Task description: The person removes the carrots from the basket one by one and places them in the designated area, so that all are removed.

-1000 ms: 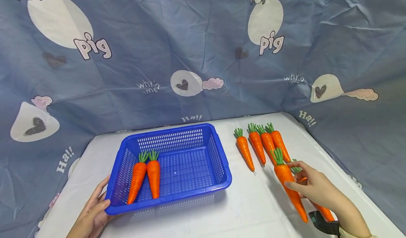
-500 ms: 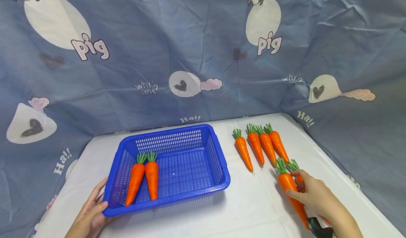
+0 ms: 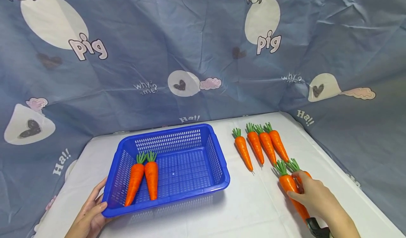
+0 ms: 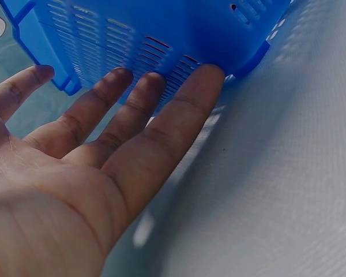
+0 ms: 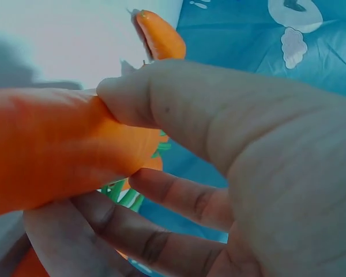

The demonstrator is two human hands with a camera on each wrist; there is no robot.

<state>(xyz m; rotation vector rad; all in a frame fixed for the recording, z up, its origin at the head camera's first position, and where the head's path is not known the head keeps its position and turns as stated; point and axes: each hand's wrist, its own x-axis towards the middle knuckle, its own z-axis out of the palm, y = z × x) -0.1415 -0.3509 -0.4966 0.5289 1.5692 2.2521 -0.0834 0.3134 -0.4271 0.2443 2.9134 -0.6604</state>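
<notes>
While the right hand (image 3: 314, 195) grips the nearest carrot (image 3: 288, 182), what seems to count most is a sideways relation: the blue perforated basket (image 3: 171, 202) sits at nine o'clock from that carrot, a shade towards ten, well apart from it across the white cloth (image 3: 247, 209). From the middle of the right hand, the carrot itself lies at about nine o'clock. In the right wrist view, the thumb (image 5: 144, 95) presses on one side and the fingers (image 5: 184, 196) curl against the other. Whether the carrot touches the cloth, I cannot tell. This hand is much the nearer one; the left hand (image 3: 92, 211) is at the basket's eight o'clock corner, its fingers extended along the outer wall rather than wrapped round anything.

Held aslant, the nearest carrot has its green stems towards eleven o'clock and its tapered end towards five, where the black wrist strap (image 3: 317, 228) hides the tip. Inside the basket, on its nine o'clock side, the leftmost basket carrot (image 3: 135, 181) points its stems just past twelve and its tip towards seven; the basket carrot beside it (image 3: 151, 179) runs nearly straight from twelve to six. A half-hidden carrot (image 3: 295, 166), partly covered by the right hand, and the row of four carrots (image 3: 267, 147) at eleven o'clock from the grip share roughly the eleven-to-five slant.
</notes>
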